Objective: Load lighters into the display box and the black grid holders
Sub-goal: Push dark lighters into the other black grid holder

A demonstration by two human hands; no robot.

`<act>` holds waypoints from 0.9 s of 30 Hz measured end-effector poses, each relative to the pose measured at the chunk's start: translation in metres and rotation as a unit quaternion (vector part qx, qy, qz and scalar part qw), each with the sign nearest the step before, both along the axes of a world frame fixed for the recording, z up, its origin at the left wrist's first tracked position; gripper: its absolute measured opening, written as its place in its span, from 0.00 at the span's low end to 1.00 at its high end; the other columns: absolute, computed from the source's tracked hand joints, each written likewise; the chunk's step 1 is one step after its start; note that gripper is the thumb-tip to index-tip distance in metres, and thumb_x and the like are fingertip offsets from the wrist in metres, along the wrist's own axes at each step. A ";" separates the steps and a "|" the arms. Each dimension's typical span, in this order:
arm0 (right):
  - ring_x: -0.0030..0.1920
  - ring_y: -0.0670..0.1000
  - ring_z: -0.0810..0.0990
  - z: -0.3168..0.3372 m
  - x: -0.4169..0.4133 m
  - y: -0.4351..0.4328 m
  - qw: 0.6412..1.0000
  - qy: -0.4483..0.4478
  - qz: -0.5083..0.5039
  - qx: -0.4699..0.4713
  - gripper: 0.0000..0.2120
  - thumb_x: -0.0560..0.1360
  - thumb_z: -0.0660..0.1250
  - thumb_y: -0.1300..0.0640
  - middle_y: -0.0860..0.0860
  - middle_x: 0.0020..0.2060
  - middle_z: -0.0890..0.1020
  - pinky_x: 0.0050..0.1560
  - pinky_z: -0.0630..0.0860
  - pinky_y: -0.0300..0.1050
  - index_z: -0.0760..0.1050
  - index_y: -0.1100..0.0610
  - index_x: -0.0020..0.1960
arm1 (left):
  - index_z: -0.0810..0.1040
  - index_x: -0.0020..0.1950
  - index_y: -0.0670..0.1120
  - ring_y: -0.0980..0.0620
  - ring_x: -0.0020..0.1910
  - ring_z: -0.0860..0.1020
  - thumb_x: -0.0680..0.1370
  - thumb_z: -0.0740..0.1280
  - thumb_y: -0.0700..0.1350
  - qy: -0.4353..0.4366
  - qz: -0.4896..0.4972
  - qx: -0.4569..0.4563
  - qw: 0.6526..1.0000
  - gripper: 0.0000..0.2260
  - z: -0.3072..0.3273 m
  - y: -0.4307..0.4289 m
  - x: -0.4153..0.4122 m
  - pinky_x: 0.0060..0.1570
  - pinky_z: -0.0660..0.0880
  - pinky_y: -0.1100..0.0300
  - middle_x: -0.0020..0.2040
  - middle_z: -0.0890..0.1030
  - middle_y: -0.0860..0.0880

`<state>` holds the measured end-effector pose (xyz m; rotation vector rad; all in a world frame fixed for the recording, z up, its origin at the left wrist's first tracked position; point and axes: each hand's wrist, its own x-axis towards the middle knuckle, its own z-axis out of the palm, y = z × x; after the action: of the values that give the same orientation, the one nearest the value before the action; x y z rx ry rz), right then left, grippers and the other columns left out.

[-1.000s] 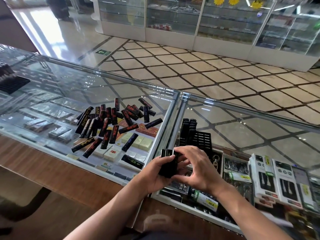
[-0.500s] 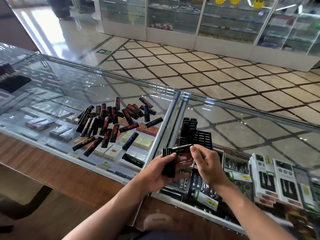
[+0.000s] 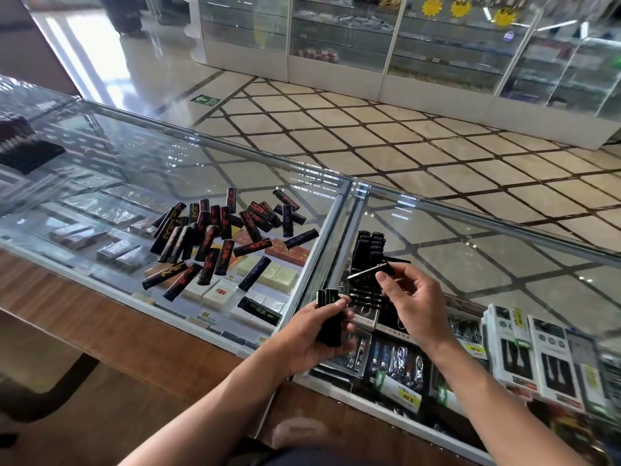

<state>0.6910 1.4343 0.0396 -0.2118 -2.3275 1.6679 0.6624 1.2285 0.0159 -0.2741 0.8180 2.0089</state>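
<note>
Lighter [image 3: 368, 272] is pulled off bundle [image 3: 331, 317] gripped in left hand [image 3: 312, 341], pinched in right hand [image 3: 413, 307]; grid holder [image 3: 368, 245] part-filled, pile [image 3: 215, 237] unloaded.

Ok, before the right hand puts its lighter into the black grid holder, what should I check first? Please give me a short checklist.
1. The right hand pinches one lighter: ok.
2. The left hand grips the spare lighters as one bundle: ok.
3. The black grid holder shows empty slots at its near side: ok.
4. The lighter is turned upright for a slot: not ok, it lies nearly level.
5. The holder sits flat on the glass counter: ok.
6. The slot under the lighter is free: cannot tell, since the hand and the lighter hide it.
</note>
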 end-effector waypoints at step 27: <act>0.46 0.39 0.81 0.015 -0.023 0.043 0.961 0.035 0.007 0.273 0.11 0.76 0.75 0.58 0.45 0.46 0.82 0.45 0.76 0.25 0.81 0.55 0.57 | 0.70 0.65 0.44 0.51 0.37 0.74 0.79 0.71 0.40 -0.013 -0.003 0.051 0.999 0.17 -0.009 -0.003 -0.002 0.36 0.76 0.57 0.43 0.76 0.44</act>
<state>0.6684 1.4771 0.0550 -0.0205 -2.6234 0.9560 0.6608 1.2257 0.0074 -0.2393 0.6976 2.0304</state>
